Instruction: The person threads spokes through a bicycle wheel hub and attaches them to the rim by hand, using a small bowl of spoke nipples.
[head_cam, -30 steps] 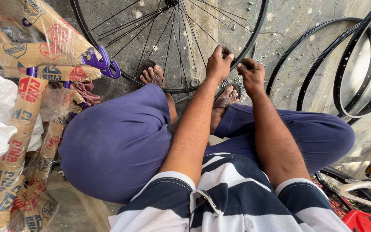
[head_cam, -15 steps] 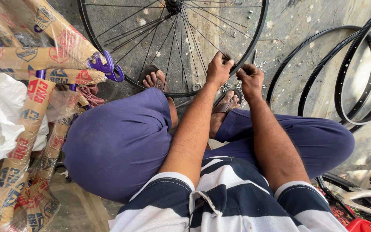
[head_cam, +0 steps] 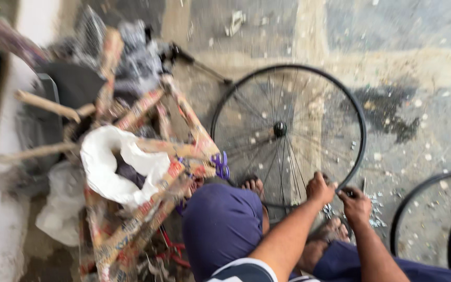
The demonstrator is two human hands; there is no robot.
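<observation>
My left hand point(head_cam: 320, 189) has its fingers curled tight on the lower rim of the bicycle wheel point(head_cam: 288, 133); my right hand point(head_cam: 356, 204) pinches shut at the same rim edge, on what I cannot tell through the blur. The wheel is black, thin-spoked, with a dark hub, lying on the concrete floor point(head_cam: 408, 78) before my bare feet. Small metal bits point(head_cam: 376, 209) lie scattered just beside the right hand. A paper-wrapped bicycle frame point(head_cam: 147, 172) leans at left, spare black rims point(head_cam: 434, 219) at right

Whole view motion-blurred, spare rims point(head_cam: 434, 219) cut off at right edge, fingertips indistinct
</observation>
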